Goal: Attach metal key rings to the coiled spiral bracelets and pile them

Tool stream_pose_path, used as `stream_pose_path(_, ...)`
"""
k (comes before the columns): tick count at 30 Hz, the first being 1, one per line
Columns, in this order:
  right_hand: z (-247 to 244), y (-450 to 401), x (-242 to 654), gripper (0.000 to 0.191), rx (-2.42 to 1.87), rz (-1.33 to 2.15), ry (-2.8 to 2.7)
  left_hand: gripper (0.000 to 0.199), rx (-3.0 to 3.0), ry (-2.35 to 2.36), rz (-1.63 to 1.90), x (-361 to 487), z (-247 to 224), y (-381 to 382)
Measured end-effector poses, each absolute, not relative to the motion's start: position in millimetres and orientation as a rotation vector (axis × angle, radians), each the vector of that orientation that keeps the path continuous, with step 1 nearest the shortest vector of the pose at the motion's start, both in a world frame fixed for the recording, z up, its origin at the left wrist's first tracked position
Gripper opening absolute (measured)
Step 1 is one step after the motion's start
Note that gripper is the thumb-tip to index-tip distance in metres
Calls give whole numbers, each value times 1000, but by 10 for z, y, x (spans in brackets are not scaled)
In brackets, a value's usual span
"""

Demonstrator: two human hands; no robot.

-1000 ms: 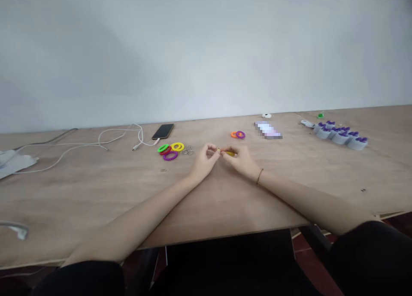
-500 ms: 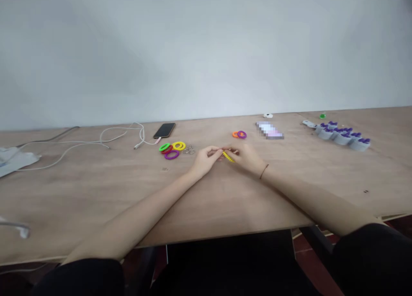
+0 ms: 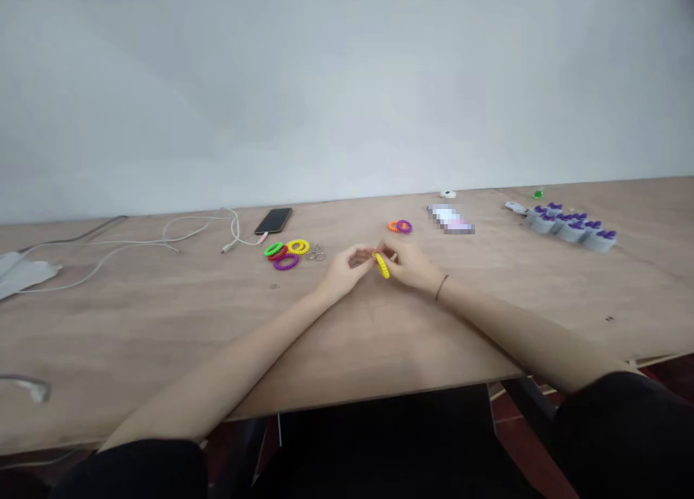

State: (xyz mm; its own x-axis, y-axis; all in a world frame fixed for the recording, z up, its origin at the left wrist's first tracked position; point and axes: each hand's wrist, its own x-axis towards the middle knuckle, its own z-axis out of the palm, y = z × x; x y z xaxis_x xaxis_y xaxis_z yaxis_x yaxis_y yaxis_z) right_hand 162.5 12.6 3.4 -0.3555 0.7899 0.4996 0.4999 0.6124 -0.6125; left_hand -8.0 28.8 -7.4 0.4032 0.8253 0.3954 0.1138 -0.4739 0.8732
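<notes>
A yellow coil ring hangs between my hands over the middle of the table. My right hand pinches it near its top. The fingertips of my left hand are pressed together at the same spot, on something too small to make out. Left of my hands lie several small metal rings beside yellow coils, a green coil, a red coil and a purple coil. Beyond my right hand, an orange coil touches another purple coil.
On the wooden table, a dark phone is plugged into a white cable. A second, blurred phone lies right of centre. Grey containers with purple tops stand at the right, near a green item.
The yellow coil has turned and now hangs lower, more of it showing between my fingers. The whole view has shifted slightly, and both hands stay together.
</notes>
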Motion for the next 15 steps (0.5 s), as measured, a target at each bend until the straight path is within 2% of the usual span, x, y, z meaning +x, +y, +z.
stream_pose_path(8,37,103,1539,12,-995,689,-1889,15,1985,981,1172,-69,-58,254)
stream_pose_path(15,6,105,1473,14,-1041,1086,-1594,17,2044,1029,1232,-80,-65,231)
